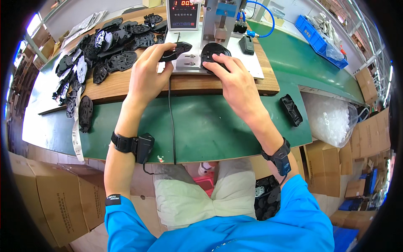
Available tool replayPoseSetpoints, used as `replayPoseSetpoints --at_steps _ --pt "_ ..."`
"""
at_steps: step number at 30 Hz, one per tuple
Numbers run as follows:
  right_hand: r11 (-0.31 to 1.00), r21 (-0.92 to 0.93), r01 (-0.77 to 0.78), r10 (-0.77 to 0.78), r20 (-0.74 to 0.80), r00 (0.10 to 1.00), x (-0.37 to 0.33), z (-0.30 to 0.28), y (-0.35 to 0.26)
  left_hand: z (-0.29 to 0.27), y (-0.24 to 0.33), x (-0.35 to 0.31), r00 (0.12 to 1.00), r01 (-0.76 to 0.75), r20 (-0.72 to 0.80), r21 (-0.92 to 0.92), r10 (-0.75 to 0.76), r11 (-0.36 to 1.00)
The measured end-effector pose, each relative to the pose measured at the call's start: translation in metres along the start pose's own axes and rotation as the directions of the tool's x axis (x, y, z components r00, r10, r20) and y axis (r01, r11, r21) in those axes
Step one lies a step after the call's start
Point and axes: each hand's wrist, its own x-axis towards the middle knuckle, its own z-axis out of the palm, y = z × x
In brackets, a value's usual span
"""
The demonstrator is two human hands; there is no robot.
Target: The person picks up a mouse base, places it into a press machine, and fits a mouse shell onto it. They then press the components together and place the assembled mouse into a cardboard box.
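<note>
Between thumb and fingers, my left hand [149, 73] pinches a black plastic mouse base [182, 49] just left of the bench press. My right hand [238, 80] has its fingertips on another black mouse base [213, 49], which sits under the head of the press [223, 21]; the right thumb is hidden. Behind my left hand stands a controller box [183, 21] with a lit red display. More black mouse bases [121, 61] are heaped on the wooden board [197, 86] at the left.
A black cable [171, 122] hangs over the green table's [201, 126] front edge. A black plastic shell [291, 110] lies at the right. Further off are a blue bin [321, 44] and a clear bag [329, 117]. Cardboard boxes [63, 201] flank the table; a black-filled container [267, 197] sits below.
</note>
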Motion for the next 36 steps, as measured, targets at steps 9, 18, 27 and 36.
replayPoseSetpoints --at_steps 9,18,27,36 --pt "1.0 -0.004 0.019 -0.02 -0.044 0.999 -0.002 0.002 0.002 0.005 -0.009 -0.002 0.999 0.054 -0.002 0.015 -0.054 0.998" --pt "0.999 -0.019 -0.041 0.04 -0.05 0.998 -0.007 0.006 -0.004 0.002 -0.016 -0.005 0.969 0.234 0.054 0.1 -0.24 0.967" --pt "1.0 0.002 -0.022 0.023 -0.076 0.997 -0.007 0.008 -0.001 -0.001 -0.021 -0.009 0.952 0.28 0.027 0.321 -0.304 0.905" --pt "1.0 0.016 -0.016 0.017 -0.078 0.997 -0.006 0.007 -0.002 0.003 -0.031 -0.015 0.986 0.143 0.017 0.432 -0.167 0.89"
